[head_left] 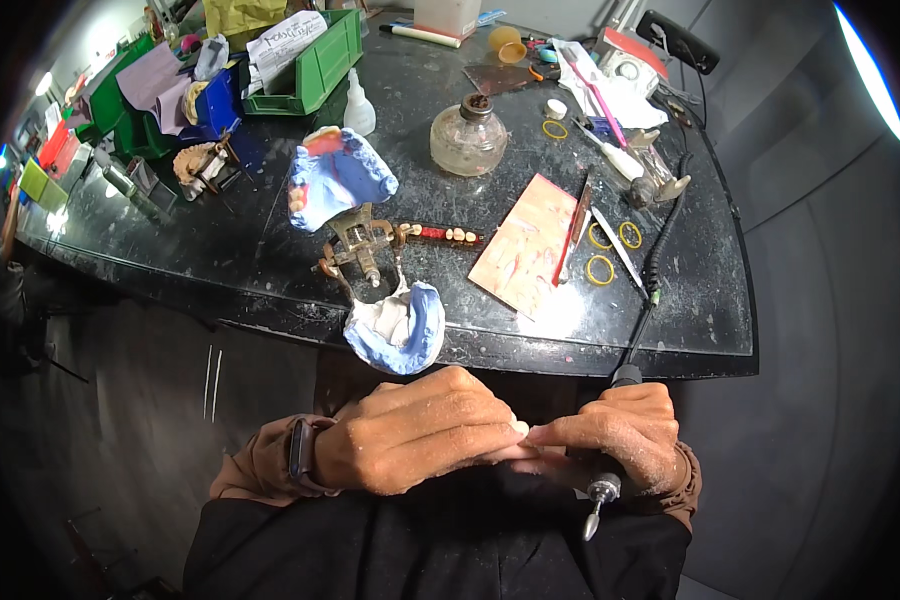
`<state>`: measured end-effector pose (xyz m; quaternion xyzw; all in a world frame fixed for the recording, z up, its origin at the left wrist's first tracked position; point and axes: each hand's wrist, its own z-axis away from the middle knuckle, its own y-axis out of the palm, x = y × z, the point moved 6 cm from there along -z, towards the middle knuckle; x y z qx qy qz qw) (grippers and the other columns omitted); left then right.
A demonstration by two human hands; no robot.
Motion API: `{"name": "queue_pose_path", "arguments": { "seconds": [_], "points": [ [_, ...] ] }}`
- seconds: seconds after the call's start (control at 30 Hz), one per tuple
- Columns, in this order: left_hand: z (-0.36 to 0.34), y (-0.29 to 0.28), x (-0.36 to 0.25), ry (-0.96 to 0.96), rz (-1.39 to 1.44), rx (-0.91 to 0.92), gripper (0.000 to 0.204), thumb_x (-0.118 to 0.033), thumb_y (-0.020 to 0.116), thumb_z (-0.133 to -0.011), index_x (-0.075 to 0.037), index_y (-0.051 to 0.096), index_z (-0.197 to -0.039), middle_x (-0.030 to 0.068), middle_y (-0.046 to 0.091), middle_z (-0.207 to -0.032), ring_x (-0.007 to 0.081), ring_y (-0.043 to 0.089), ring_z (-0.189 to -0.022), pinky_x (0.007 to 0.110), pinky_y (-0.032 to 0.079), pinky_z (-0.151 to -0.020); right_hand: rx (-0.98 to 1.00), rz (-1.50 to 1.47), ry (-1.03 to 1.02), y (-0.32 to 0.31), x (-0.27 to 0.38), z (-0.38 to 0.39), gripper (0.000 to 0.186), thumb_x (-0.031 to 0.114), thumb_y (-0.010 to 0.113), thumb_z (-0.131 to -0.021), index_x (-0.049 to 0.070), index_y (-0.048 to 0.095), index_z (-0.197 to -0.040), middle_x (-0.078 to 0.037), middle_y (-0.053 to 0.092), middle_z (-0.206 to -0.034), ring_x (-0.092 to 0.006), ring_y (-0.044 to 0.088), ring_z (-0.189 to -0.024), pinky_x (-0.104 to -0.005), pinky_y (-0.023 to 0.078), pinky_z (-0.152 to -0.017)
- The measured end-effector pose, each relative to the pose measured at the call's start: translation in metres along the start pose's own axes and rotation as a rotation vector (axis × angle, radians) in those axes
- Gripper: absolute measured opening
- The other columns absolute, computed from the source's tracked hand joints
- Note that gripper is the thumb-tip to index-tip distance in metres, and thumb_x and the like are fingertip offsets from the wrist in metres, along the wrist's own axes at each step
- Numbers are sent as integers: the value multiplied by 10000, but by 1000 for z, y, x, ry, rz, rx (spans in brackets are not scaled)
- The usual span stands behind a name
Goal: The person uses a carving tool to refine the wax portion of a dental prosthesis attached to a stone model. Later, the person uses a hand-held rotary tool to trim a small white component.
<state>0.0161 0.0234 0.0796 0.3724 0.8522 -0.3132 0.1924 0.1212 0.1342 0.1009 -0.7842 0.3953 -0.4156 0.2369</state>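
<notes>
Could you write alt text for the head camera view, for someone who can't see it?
Two hands, left hand and right hand, meet fingertip to fingertip; the right grips a corded rotary handpiece. Beyond, a dark workbench holds an articulator with blue dental casts.

We count two hands [410,430], one handheld grinder [610,480], two blue dental casts [335,175], one glass bottle [468,135], four yellow rubber rings [600,270], and two green bins [310,65] on the tabletop [700,320].
</notes>
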Motion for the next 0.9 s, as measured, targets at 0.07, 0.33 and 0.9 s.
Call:
{"name": "queue_pose_path", "arguments": {
  "seconds": [0.07,0.33,0.9],
  "points": [
    [1,1,1,-11,-10,10,254,-61,759,-690,2,658,-914,103,655,-843,217,655,-777,301,558,-669,33,-11,3,3,-2,0,261,180,805,-660,76,654,-846,27,638,-648,-39,463,-392,-190,330,-349],
    [1,-1,1,0,100,-6,244,-68,757,-684,-5,654,-897,97,664,-865,223,659,-783,295,563,-669,115,-86,55,4,-8,1,291,238,795,-645,80,592,-780,8,619,-643,-85,540,-428,-219,384,-367],
    [-5,-5,-12,197,5,81,186,-32,706,-700,69,648,-845,129,639,-811,248,647,-732,278,560,-614,148,310,-37,9,-1,-4,565,605,710,-601,89,481,-602,16,442,-557,-71,448,-398,-210,311,-364]
  ]
}}
